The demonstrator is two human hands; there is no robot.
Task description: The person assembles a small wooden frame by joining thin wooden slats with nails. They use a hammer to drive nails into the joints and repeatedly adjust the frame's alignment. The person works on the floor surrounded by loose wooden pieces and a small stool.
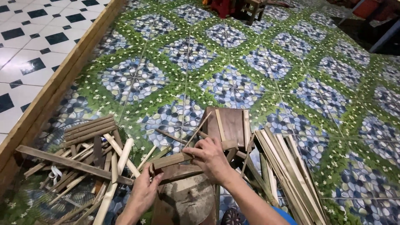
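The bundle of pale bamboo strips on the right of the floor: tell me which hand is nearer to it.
Right. The right hand holds a brown wooden slat just left of the bundle of pale bamboo strips; the left hand is farther left, at the slat's other end.

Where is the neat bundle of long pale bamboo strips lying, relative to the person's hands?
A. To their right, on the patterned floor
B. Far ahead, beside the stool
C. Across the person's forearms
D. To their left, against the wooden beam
A: the bundle of pale strips lies fanned on the patterned floor, right of the right hand, while the left hand and right hand grip a brown wooden slat.
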